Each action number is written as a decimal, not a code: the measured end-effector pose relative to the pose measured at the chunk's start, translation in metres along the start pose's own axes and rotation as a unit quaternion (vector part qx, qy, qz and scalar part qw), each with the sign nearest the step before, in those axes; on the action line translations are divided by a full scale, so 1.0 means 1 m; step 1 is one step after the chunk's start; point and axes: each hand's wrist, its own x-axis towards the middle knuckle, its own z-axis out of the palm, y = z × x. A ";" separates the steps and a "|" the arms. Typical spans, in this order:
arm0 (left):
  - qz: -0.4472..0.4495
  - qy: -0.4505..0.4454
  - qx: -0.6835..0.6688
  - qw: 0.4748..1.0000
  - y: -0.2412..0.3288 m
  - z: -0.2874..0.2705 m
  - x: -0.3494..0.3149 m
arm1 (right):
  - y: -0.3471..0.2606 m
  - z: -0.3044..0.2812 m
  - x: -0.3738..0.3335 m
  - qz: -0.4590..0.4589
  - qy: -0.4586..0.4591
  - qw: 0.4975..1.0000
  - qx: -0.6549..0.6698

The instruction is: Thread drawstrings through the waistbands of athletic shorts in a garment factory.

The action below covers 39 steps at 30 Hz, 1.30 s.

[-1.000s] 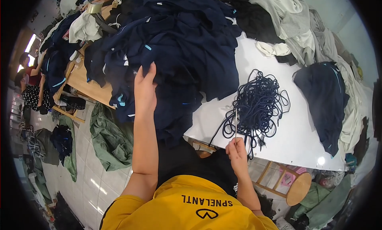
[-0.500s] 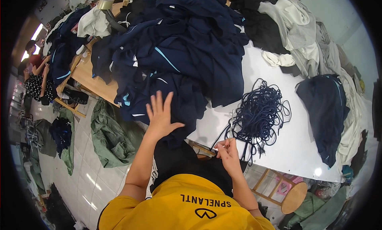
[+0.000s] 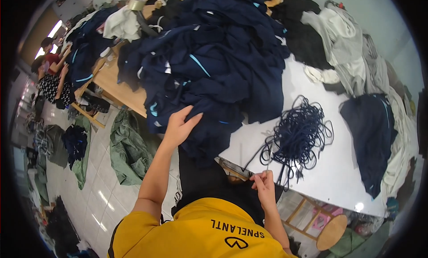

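My left hand [image 3: 180,127] is on the near edge of a big heap of navy garments [image 3: 209,84] with light-blue strips, its fingers curled into the fabric and thumb on top. At the front edge of the white table, my right hand [image 3: 265,186] is closed in a pinch on a thin metal rod [image 3: 269,162], which points away from me; its exact kind is unclear. Just beyond the right hand, a tangled pile of navy cords [image 3: 299,132] lies on the white table [image 3: 334,173], with loose ends trailing toward the table edge.
Another navy garment [image 3: 371,140] lies at the right, beside white and grey cloth [image 3: 343,39]. A round wooden stool [image 3: 332,232] stands below the table's front edge. Green cloth sacks [image 3: 129,151] lie on the tiled floor at left. Two people [image 3: 53,77] work farther left.
My left hand has gone from spread fingers over the heap to curled fingers in the fabric. The right hand has lowered slightly and keeps its pinch. The whole view has shifted a little.
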 end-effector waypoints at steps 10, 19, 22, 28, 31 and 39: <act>-0.035 0.356 0.414 0.837 -0.109 -0.087 0.146 | -0.008 0.009 0.002 0.002 0.007 1.000 -0.018; -0.011 -0.119 -0.085 0.989 0.006 -0.038 0.050 | -0.006 0.015 0.023 0.013 0.042 0.999 -0.005; -0.103 -0.311 -0.166 0.930 0.005 -0.020 -0.006 | -0.017 0.033 0.031 0.020 0.007 1.000 0.000; 0.052 -0.156 0.013 0.986 0.002 0.012 -0.022 | -0.036 0.055 0.041 -0.012 -0.042 0.999 -0.002; 0.205 0.269 0.196 0.920 -0.007 -0.007 0.012 | -0.035 0.048 0.038 -0.026 -0.037 0.999 0.007; -0.162 0.106 0.383 0.903 -0.058 -0.053 0.026 | -0.009 0.022 0.020 0.039 0.018 0.999 0.015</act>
